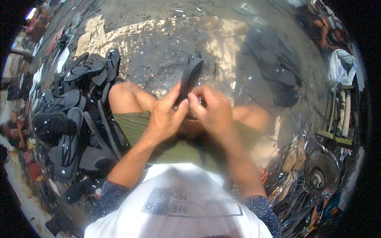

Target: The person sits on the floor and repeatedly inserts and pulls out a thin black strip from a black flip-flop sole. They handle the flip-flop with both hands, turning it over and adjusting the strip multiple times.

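Between my knees I hold up a black flip-flop [191, 75], its toe end pointing away from me and its sole edge turned up. My left hand [170, 113] is wrapped round its lower left side, thumb pressed on it. Against the near right end of the same flip-flop, my right hand [211, 105] has its fingers curled in a pinch. Something small and dark shows between the right thumb and finger, too unclear to name; it may be part of the strap. The near end of the flip-flop is partly hidden by both hands.
A large heap of black flip-flops [65, 115] lies close to my left. More dark flip-flops [278, 67] rest on the floor at the far right. To the near right stand a fan [322, 173] and a wooden rack [337, 139], with scattered strips and scraps around them.
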Demonstrator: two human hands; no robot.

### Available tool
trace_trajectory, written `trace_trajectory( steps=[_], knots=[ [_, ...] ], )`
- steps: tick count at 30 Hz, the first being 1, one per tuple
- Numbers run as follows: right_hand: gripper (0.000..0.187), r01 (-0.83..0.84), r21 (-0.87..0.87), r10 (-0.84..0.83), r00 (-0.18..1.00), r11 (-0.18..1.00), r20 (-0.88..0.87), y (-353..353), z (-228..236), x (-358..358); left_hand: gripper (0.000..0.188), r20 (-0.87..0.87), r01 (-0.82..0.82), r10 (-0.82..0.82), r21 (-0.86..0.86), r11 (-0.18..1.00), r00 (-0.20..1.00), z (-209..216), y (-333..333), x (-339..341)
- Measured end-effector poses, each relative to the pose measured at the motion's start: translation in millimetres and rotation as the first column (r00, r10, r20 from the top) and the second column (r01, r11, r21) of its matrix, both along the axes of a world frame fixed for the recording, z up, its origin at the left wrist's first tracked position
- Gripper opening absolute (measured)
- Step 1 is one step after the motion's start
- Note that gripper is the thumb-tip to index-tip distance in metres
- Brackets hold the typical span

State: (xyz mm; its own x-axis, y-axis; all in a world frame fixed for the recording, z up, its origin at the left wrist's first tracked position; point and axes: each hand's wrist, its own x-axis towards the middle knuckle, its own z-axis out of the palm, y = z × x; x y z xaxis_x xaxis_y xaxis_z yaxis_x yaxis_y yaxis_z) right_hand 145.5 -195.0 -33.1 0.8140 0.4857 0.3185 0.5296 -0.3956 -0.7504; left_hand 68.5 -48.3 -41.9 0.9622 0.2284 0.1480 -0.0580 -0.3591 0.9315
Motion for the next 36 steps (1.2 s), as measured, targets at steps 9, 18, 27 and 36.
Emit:
trace_trajectory(
  steps=[9, 18, 27, 36],
  knots=[
    [0.014, -0.001, 0.078, 0.013, 0.989, 0.997, -0.148, -2, -7, 1, 0.046, -0.084, -0.074, 0.06, -0.178, 0.981, 0.995, -17, -4, -1],
    [0.018, -0.343, -0.115, 0.361, 0.852, 0.932, 0.38, 18, -31, 58, 0.052, -0.339, -0.113, 0.19, 0.233, 0.966, 0.922, 65, 63, 34],
    [0.049, 0.541, -0.281, -0.339, 0.774, 0.792, 0.534, -123, -150, 271, 0.058, 0.232, -0.532, 0.689, 0.806, 0.258, 0.686, 128, 358, -211],
    [0.034, 0.42, -0.313, -0.184, 0.8, 0.852, 0.571, -129, -71, 264, 0.052, 0.464, -0.479, 0.532, 0.869, -0.121, 0.708, 142, 356, -173]
  ],
)
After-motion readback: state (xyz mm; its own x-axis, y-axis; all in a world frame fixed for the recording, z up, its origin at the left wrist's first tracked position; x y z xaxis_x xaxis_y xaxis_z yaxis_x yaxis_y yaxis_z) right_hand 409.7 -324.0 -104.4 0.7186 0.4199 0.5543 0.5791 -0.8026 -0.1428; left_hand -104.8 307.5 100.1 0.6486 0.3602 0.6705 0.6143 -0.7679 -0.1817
